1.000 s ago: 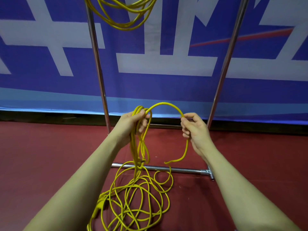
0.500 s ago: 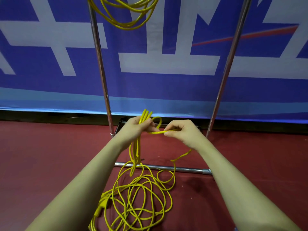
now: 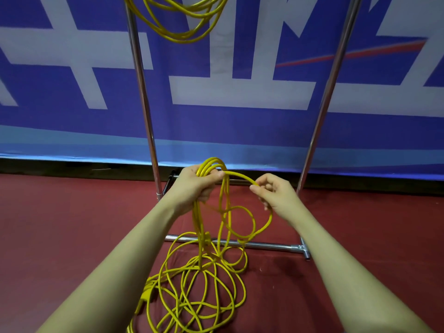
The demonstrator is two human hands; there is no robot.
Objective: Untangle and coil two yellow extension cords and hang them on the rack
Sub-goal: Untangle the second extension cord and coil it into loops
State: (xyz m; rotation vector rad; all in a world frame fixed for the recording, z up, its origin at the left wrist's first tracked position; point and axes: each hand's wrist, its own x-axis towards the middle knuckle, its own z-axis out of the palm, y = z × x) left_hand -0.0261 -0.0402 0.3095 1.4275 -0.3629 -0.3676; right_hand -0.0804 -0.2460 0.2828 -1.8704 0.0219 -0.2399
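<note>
My left hand (image 3: 194,185) grips a bunch of several loops of a yellow extension cord (image 3: 209,289) at chest height. From that bunch a strand arches right to my right hand (image 3: 274,193), which pinches it between thumb and fingers. Below my hands the cord hangs down into a loose tangle on the red floor, with its yellow plug (image 3: 146,296) at the lower left. A second yellow cord (image 3: 182,27) hangs coiled from the top of the metal rack (image 3: 141,92), whose two uprights stand behind my hands.
The rack's chrome base bar (image 3: 264,246) lies across the red floor (image 3: 60,224) just beyond the tangle. A blue and white banner wall (image 3: 240,92) closes off the space behind the rack.
My hands came together, passing a loop into the left hand's bunch. Now the right hand has moved out to the right along the cord, drawing a new arch of strand.
</note>
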